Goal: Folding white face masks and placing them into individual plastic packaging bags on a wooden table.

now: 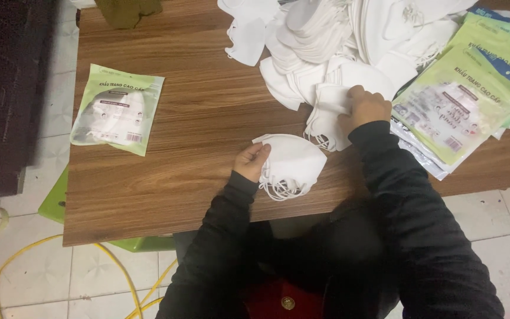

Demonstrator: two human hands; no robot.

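While my left hand (pixel 251 161) pinches the small stack of folded white masks (pixel 293 162) flat near the front edge of the wooden table (pixel 208 112), my right hand (pixel 364 108) is closed on the next white mask (pixel 329 115) at the foot of the big loose heap (pixel 337 41). I judge it best to peel off one mask only, keeping its ear loops clear of neighbours, then lay it squarely on the stack. One filled green packet (pixel 116 109) lies well apart to the left, and empty packets (pixel 467 100) sit just beside my right hand.
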